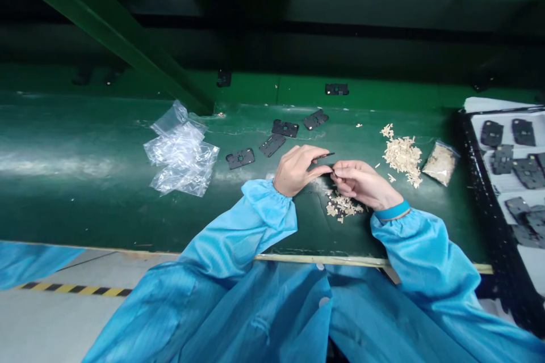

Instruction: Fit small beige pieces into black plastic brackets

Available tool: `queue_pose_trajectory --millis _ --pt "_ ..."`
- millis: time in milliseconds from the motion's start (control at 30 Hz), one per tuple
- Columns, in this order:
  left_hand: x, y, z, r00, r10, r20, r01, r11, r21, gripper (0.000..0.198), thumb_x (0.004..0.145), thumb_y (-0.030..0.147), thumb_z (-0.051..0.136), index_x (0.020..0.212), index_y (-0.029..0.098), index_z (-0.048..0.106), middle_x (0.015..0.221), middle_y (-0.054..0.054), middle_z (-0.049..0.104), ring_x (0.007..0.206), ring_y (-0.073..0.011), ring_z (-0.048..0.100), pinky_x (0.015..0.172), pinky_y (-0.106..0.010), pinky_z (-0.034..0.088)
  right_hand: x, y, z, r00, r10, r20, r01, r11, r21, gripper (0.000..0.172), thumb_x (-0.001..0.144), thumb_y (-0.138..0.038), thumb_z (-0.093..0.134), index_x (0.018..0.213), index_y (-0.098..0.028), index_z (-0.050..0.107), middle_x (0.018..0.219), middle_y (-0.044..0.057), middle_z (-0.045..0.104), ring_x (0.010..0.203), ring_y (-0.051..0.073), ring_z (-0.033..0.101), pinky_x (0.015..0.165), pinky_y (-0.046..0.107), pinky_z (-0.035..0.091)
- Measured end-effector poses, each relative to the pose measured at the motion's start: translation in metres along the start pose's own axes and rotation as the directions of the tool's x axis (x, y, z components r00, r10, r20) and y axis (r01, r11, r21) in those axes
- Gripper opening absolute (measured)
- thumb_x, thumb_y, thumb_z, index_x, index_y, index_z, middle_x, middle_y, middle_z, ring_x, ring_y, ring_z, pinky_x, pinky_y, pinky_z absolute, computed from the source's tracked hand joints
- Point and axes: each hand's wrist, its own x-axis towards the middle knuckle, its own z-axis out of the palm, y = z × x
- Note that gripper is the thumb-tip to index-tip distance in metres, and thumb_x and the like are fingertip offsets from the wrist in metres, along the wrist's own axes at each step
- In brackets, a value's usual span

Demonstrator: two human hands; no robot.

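Observation:
My left hand (298, 170) is closed on a thin black plastic part (327, 155), seen nearly edge-on between its fingers and thumb. At the near end of that part, my right hand (361, 181) pinches with thumb and fingertips; what lies in the pinch is too small to make out. Just below the right hand is a small pile of cream-coloured pieces (340, 207). Farther right lies a larger heap of the same pieces (402, 159), beside a clear zip bag (441, 163) filled with them. Several flat black plastic parts (240, 158) lie beyond and left of my left hand.
A pile of clear plastic bags (181, 150) lies to the left on the green bench (85, 198). At the right edge stands a black-rimmed tray (472, 164) holding several black parts. A green post (140, 39) slants down behind. A blue sleeve (34, 261) shows at lower left.

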Motion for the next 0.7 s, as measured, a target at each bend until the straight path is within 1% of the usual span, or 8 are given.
queue_pose_trajectory --millis 67,133,233,333,400,467,633,700 --pt "0.000 0.002 0.002 0.989 -0.146 0.028 0.147 0.986 -0.073 0.041 0.089 0.047 0.075 0.119 0.020 0.065 0.104 -0.007 0.075 0.078 -0.0138 0.069 0.076 -0.028 0.055 0.001 0.001 0.000 0.997 -0.069 -0.043 0.068 0.998 -0.011 0.024 0.080 -0.033 0.079 0.072 -0.019 0.061 0.053 -0.006 0.047 0.044 0.006 0.032 0.043 0.023 0.019" --pt "0.000 0.004 0.004 0.931 -0.362 0.049 0.365 0.910 -0.197 0.044 0.090 0.050 0.073 0.120 0.020 0.063 0.107 -0.008 0.074 0.077 -0.0131 0.068 0.073 -0.027 0.055 0.003 0.001 0.001 0.972 -0.188 -0.144 0.176 0.980 -0.092 0.020 0.080 -0.030 0.076 0.072 -0.020 0.060 0.052 -0.007 0.047 0.045 0.007 0.033 0.044 0.024 0.019" --pt "0.002 0.007 0.010 0.757 -0.631 0.170 0.634 0.647 -0.423 0.040 0.099 0.055 0.055 0.114 0.019 0.061 0.089 -0.005 0.073 0.070 -0.0134 0.067 0.068 -0.027 0.054 0.005 0.004 0.002 0.870 -0.400 -0.289 0.305 0.897 -0.320 0.010 0.077 -0.021 0.071 0.074 -0.020 0.062 0.056 -0.006 0.051 0.048 0.008 0.038 0.047 0.024 0.025" --pt "0.005 0.009 0.015 0.609 -0.705 0.364 0.752 0.367 -0.547 0.040 0.101 0.055 0.049 0.105 0.018 0.062 0.082 -0.006 0.072 0.070 -0.0162 0.069 0.071 -0.031 0.059 0.008 0.007 0.001 0.800 -0.521 -0.299 0.341 0.803 -0.488 0.007 0.073 -0.016 0.068 0.074 -0.020 0.063 0.062 -0.004 0.057 0.054 0.010 0.045 0.052 0.025 0.034" --pt "0.005 0.010 0.016 0.552 -0.717 0.425 0.776 0.257 -0.576 0.038 0.097 0.054 0.057 0.102 0.017 0.063 0.092 -0.007 0.073 0.076 -0.0178 0.073 0.076 -0.034 0.062 0.010 0.009 0.000 0.780 -0.556 -0.286 0.344 0.763 -0.547 0.007 0.071 -0.016 0.067 0.073 -0.021 0.063 0.065 -0.003 0.060 0.057 0.011 0.049 0.055 0.026 0.037" --pt "0.004 0.010 0.017 0.549 -0.728 0.412 0.773 0.254 -0.581 0.037 0.093 0.052 0.064 0.100 0.016 0.066 0.099 -0.008 0.072 0.082 -0.0187 0.074 0.080 -0.034 0.062 0.012 0.012 0.000 0.765 -0.578 -0.283 0.338 0.735 -0.589 0.007 0.069 -0.016 0.066 0.071 -0.021 0.061 0.065 -0.003 0.060 0.058 0.012 0.049 0.056 0.027 0.038" --pt "0.003 0.007 0.016 0.658 -0.715 0.236 0.699 0.464 -0.545 0.032 0.088 0.046 0.071 0.094 0.015 0.076 0.093 -0.006 0.075 0.089 -0.0180 0.071 0.083 -0.029 0.058 0.014 0.016 0.001 0.765 -0.582 -0.277 0.301 0.703 -0.644 0.011 0.072 -0.014 0.065 0.071 -0.023 0.059 0.062 -0.003 0.055 0.057 0.013 0.046 0.055 0.028 0.035" --pt "0.004 0.007 0.015 0.652 -0.725 0.219 0.696 0.459 -0.552 0.030 0.086 0.044 0.073 0.094 0.015 0.077 0.090 -0.005 0.076 0.083 -0.0168 0.070 0.076 -0.028 0.058 0.014 0.018 0.002 0.766 -0.585 -0.266 0.293 0.686 -0.666 0.013 0.074 -0.014 0.065 0.071 -0.023 0.057 0.062 -0.003 0.054 0.057 0.013 0.046 0.055 0.028 0.035"
